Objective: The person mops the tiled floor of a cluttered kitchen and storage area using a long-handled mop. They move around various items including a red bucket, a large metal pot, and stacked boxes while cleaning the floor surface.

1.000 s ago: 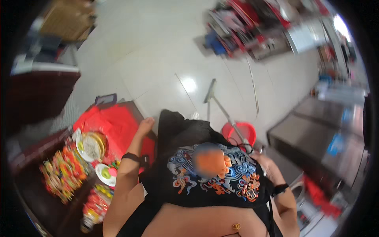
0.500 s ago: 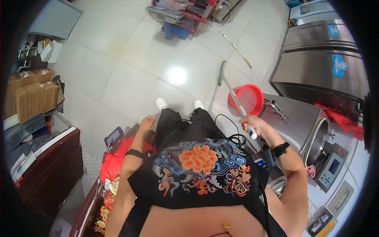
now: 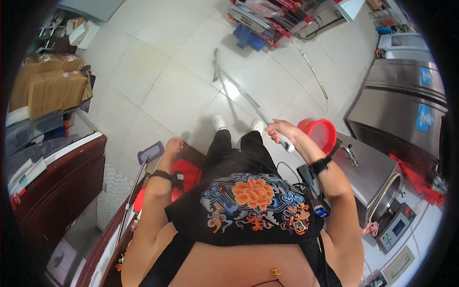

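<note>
My right hand (image 3: 284,132) is wrapped round the white grip of a long-handled mop (image 3: 263,115). Its pole slants forward and left across the floor, away from me. At the far end is a narrow, grey-green mop head (image 3: 216,66), held over or on the tiles; which of the two I cannot tell. My left hand (image 3: 175,145) hangs at my left with fingers curled and nothing seen in it. Close beside it is a second, flat mop with a purple-edged head (image 3: 150,152), leaning on its own pole. A red bucket (image 3: 317,136) stands just right of my right hand.
A steel counter (image 3: 366,167) with a tap and a round pot borders my right, below steel cabinets (image 3: 401,110). Brown cartons (image 3: 56,93) and a dark red wooden cabinet (image 3: 62,191) line the left. A loaded rack (image 3: 272,24) and a thin cable (image 3: 311,71) lie ahead.
The mop, still in my right hand, has swung left; its head has gone from beside the bucket to the tiles ahead of my feet. The whole view has shifted too.
</note>
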Available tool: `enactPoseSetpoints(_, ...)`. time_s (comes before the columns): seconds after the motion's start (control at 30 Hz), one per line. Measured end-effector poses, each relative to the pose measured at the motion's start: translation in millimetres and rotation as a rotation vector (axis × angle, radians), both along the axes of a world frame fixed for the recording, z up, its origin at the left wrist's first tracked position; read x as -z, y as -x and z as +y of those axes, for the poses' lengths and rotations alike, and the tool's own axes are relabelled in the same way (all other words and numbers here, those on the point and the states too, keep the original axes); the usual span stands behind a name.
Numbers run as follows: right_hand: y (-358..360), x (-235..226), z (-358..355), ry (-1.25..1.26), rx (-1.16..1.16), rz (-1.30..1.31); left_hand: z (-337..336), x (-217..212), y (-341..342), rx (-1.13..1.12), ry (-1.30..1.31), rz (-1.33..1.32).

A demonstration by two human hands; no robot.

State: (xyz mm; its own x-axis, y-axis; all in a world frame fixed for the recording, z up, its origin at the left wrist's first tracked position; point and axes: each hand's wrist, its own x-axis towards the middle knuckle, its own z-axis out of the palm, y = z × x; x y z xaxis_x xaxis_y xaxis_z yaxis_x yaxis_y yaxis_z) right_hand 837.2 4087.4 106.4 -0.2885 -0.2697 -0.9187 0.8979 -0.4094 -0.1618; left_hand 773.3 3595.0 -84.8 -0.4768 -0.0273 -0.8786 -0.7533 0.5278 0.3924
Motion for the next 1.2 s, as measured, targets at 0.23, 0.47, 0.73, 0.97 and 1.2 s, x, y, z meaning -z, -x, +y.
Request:
enactPoseSetpoints(0.23, -99.4, -50.1, 50.6, -0.380, -0.090, 0.128, 50.3, -22.0, 19.1, 0.163, -0.024, 0.017)
enactPoseSetpoints(0.47, -186.3, -56.2, 128.4, -0.572, 0.097, -0.018, 108.5, -29.6, -17.3, 0.103, -0.121, 0.026)
enactPoseSetpoints(0.73, -238.0, 48.0, 243.4, -0.767, 0.081, -0.167, 144.4, -25.5, -44.3, 0.261, -0.082, -0.047)
enactPoseSetpoints(0.97, -182.6, 156.0, 248.5, -0.714, -0.175, 0.142, 187.1, -49.8, -41.0, 0.241, -0.097, 0.024)
enactPoseSetpoints(1.2, -144.0, 126.7, 182.4, -0.809, -0.418, 0.002, 206.0, -46.9, -46.3, 0.270, -0.101, 0.018)
